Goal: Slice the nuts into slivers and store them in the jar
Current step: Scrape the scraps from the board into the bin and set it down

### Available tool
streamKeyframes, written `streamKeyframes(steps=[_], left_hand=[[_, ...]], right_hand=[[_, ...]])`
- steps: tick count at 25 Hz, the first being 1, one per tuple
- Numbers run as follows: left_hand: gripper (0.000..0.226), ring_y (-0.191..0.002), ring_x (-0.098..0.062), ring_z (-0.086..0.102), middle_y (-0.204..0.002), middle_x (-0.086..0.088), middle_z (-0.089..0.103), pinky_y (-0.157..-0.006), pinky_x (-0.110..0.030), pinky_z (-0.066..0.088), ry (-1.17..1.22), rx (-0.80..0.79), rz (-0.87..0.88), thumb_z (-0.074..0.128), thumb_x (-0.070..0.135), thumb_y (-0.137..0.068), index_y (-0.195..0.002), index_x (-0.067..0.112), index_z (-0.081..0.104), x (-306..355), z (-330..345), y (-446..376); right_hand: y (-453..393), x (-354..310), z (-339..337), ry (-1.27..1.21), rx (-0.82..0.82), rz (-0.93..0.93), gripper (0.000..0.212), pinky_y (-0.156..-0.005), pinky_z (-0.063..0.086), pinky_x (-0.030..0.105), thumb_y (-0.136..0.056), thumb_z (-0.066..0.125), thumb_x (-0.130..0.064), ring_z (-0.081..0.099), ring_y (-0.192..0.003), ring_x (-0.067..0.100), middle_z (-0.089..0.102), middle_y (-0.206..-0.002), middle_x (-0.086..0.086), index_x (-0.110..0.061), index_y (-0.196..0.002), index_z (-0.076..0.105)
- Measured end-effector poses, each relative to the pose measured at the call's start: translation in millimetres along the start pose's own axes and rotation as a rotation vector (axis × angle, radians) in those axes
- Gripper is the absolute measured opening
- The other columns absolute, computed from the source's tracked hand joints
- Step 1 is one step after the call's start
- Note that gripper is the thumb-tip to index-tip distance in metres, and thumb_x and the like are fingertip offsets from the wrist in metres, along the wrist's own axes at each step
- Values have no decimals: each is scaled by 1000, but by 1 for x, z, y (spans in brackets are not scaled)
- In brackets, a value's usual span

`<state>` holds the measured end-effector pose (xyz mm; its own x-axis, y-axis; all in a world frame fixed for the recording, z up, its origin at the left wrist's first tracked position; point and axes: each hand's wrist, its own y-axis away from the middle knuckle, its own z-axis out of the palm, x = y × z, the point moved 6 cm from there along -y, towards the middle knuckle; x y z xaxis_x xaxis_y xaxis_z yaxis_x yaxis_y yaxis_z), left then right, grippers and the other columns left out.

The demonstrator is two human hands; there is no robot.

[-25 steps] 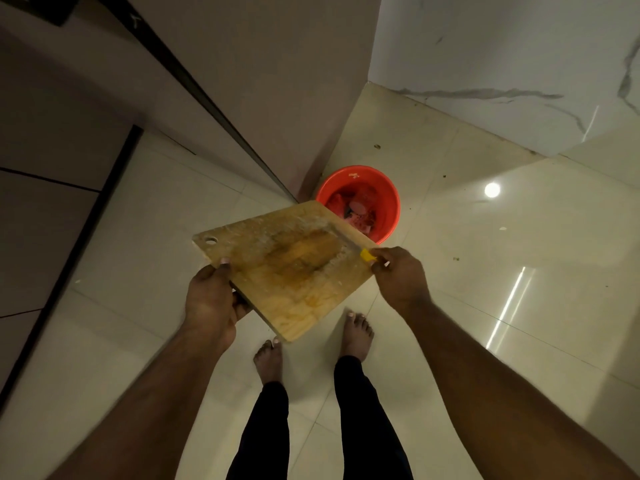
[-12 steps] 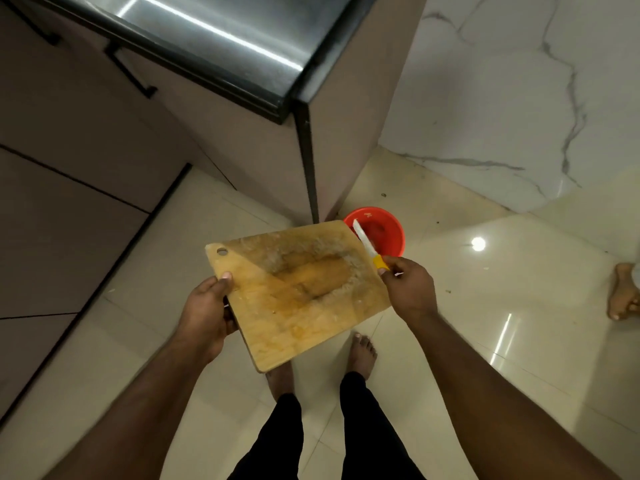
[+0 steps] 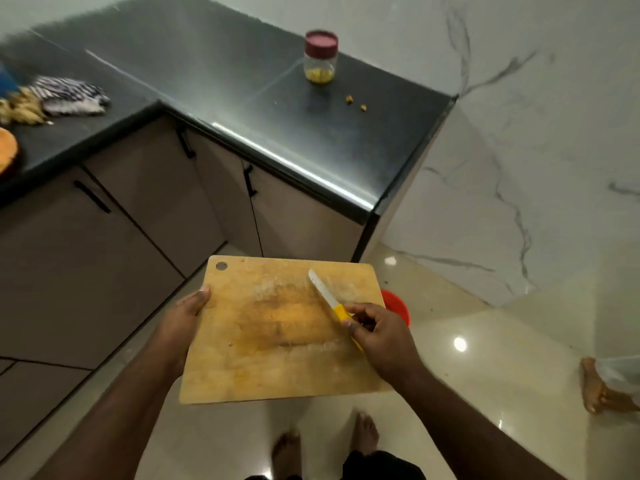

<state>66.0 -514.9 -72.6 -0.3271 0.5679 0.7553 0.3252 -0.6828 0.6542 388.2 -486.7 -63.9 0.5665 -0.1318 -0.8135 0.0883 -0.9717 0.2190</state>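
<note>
Here the person is carrying a wooden cutting board in front of the body, away from the counter. The left hand is gripping the board's left edge, its thumb lying on top and its fingers curled out of sight beneath. The right hand is pinching the yellow handle of a small knife between thumb and curled fingers, over the board's right side. The blade is running away from those fingers, its long axis pointing up and to the left across the board. Just beyond the right knuckles, a red bucket is showing on the floor past the board's edge. The board is bearing only crumbs and stains, so the slicing appears finished. Far beyond both hands, the jar is standing upright on the dark counter, its maroon lid on and pale slivers inside; two nut bits are lying just beside it. The next move probably calls for setting board and knife down on the counter, then collecting those strays.
</note>
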Motion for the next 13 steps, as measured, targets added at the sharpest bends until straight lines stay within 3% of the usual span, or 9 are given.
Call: streamKeyframes(steps=[2, 5, 7, 10, 13], left_hand=[[26, -79, -35, 71, -88, -15, 76, -73, -46, 57, 27, 39, 57, 55, 29, -102, -105, 8, 71, 27, -18, -3], [33, -92, -42, 70, -101, -21, 73, -82, -57, 56, 87, 34, 92, 56, 31, -101, -115, 4, 69, 68, -23, -18], [36, -97, -44, 69, -105, -22, 73, -86, -62, 54, 79, 19, 124, 56, 33, -101, -117, 3, 67, 101, -15, -34], [30, -87, -38, 71, -93, -16, 75, -83, -55, 56, 27, -15, 217, 56, 33, -101, -107, 6, 69, 155, 10, -64], [30, -90, -38, 71, -99, -18, 73, -84, -53, 57, -38, -51, 246, 56, 34, -101, -103, 7, 69, 202, 42, -100]], right_hand=[[-2, -35, 4, -8, -7, -49, 29, -83, 54, 18, -91, 70, -34, 62, -93, -7, 68, -102, -23, -28, -119, 70], [-18, -81, 6, -19, 24, -128, 25, -71, 47, 6, -92, 68, -35, 61, -90, -8, 69, -100, -21, -30, -117, 70], [-40, -102, 4, -41, 62, -164, 25, -69, 46, 6, -92, 68, -35, 61, -90, -6, 69, -101, -18, -29, -117, 70], [-80, -117, 0, -86, 97, -168, 27, -71, 47, 9, -93, 67, -36, 60, -92, -6, 68, -104, -17, -30, -119, 69], [-126, -122, -4, -116, 126, -168, 30, -72, 47, 11, -92, 68, -35, 60, -92, -5, 67, -104, -16, -29, -122, 68]])
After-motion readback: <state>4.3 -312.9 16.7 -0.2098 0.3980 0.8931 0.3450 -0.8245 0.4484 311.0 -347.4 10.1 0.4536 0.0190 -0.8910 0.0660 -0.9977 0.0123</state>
